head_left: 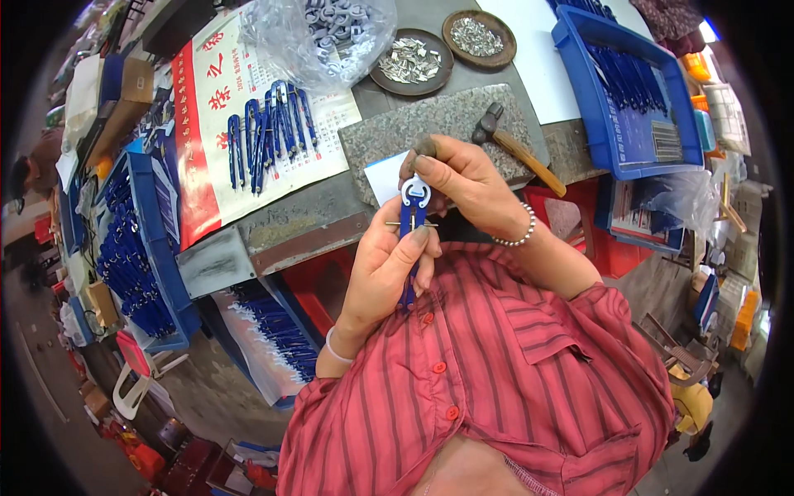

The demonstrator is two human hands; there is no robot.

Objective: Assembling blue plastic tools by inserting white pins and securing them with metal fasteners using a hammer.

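Observation:
My left hand [385, 269] is closed around a slim blue-handled hand tool [413, 202] with a silver C-shaped head, held upright in front of my chest. A thin metal pin [430, 224] sticks out crosswise at the handle, just below the head. My right hand [463, 178] is just above the tool's head, thumb and fingers pinched together; what they hold, if anything, is hidden. Behind my hands lies a speckled stone slab [372, 136] with a white card [385, 178] on it. A hammer [521, 149] with a wooden handle rests on the slab's right part.
Several blue tools [269, 132] lie on a red-and-white printed sheet [194, 149]. A plastic bag [331, 41] of C-shaped parts and two round dishes [442, 78] [513, 45] of small metal pieces stand behind. Blue trays [169, 264] [612, 157] of tools flank the bench.

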